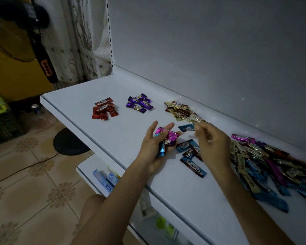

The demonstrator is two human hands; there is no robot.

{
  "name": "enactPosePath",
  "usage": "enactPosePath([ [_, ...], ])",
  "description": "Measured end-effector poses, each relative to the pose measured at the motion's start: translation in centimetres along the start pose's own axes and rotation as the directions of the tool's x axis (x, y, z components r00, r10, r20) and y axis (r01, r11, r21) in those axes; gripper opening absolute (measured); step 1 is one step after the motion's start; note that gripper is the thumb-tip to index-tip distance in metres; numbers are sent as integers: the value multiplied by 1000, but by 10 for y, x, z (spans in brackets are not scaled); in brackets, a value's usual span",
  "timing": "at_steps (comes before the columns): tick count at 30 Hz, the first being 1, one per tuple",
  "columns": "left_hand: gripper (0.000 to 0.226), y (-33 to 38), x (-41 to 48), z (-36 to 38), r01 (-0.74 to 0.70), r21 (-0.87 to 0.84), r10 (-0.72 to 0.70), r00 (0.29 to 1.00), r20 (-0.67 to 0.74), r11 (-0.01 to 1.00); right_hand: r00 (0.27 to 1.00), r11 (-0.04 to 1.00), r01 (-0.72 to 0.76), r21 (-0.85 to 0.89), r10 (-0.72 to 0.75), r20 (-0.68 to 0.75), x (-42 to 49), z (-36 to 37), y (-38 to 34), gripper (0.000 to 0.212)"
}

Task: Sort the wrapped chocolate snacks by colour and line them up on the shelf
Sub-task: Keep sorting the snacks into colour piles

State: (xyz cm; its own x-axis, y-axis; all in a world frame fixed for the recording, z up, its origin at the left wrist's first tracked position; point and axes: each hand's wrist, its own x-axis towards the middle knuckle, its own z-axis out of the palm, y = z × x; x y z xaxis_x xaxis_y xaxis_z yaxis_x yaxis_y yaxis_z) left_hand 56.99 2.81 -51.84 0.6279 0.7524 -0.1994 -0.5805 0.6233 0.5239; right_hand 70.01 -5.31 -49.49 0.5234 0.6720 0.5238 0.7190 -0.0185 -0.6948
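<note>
**Three colours grouped, big heap left**

On the white shelf (74,101), a red pile (104,108), purple pile (139,103) and gold pile (180,110) lie apart, none lined up. The mixed heap (265,165) is large. The left hand (155,147), palm up, grips a magenta snack (167,136). The right hand (212,144) curls beside a blue snack (185,128); whether it is pinching that snack cannot be told.

Two slim forearms are seen bare all the way along, crossing the front edge of the shelf (113,131). At the left hand (154,145), long slender fingers are picked out above the shelf top. On the right hand (213,144), a short, plain thumbnail is caught by the light. Below the shelf's front edge, a bare knee (90,207) is glimpsed.
</note>
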Motion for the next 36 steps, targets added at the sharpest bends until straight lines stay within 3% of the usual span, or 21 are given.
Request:
enactPosePath([
  [2, 39, -2, 1, -1, 4, 12, -4, 1000, -10, 1000, 992, 977, 126, -172, -129, -8, -13, -15, 14, 21],
  [4, 36, -3, 2, -2, 23, 38, -22, 1000, -9, 999, 970, 908, 242, -342, -219, 106, -24, -22, 29, 16],
  [6, 30, -5, 2, -3, 20, 68, -20, 1000, 3, 998, 953, 852, 271, -447, -173, 249, -28, -21, 35, 18],
  [8, 28, -6, 1, -3, -10, 88, 11, 1000, -11, 996, 950, 848, 266, -458, -152, 271, -29, -17, 32, 21],
  [10, 28, -5, -1, -4, -39, 98, 41, 999, -17, 994, 965, 886, 239, -397, -173, 195, -30, -15, 24, 30],
  [12, 32, -5, -1, -2, -55, 114, 55, 998, 3, 992, 981, 970, 156, -187, -131, 140, -31, -11, 13, 38],
  [14, 36, -6, 0, -1, -74, 143, 71, 997, 27, 987, 973, 986, -66, 153, 30, 228, -31, -6, 1, 30],
  [16, 37, -7, 0, 0, -99, 160, 95, 995, 31, 982, 926, 911, -264, 318, 146, 349, -26, 3, -12, 18],
  [20, 34, -8, -3, 1, -153, 144, 156, 988, -7, 978, 906, 886, -339, 316, 218, 362, -10, 15, -24, 16],
  [23, 22, -3, 0, 5, -141, 309, 205, 961, -186, 941, 893, 847, -389, 363, 250, 374, 2, 24, -26, 13],
  [26, 16, 25, 6, 1, -225, 307, 321, 895, -311, 925, 894, 805, -420, 418, 288, 343, 16, 38, -30, 9],
  [28, 12, 45, 5, -7, -296, 447, 463, 822, -331, 844, 896, 796, -416, 440, 277, 346, 27, 49, -37, 8],
  [31, 9, 56, -3, -31, -310, 802, 711, 677, -190, 510, 867, 773, -443, 455, 240, 437, 35, 72, -49, 10],
  [33, 11, 55, -7, -44, -310, 875, 755, 650, -91, 372, 853, 761, -465, 452, 247, 460, 40, 87, -52, 12],
  [35, 13, 54, -6, -51, -287, 904, 756, 652, -57, 317, 915, 861, -348, 370, 225, 336, 46, 97, -50, 9],
  [36, 14, 54, -4, -52, -277, 912, 756, 653, -51, 301, 956, 951, -207, 229, 146, 255, 49, 99, -45, 7],
])
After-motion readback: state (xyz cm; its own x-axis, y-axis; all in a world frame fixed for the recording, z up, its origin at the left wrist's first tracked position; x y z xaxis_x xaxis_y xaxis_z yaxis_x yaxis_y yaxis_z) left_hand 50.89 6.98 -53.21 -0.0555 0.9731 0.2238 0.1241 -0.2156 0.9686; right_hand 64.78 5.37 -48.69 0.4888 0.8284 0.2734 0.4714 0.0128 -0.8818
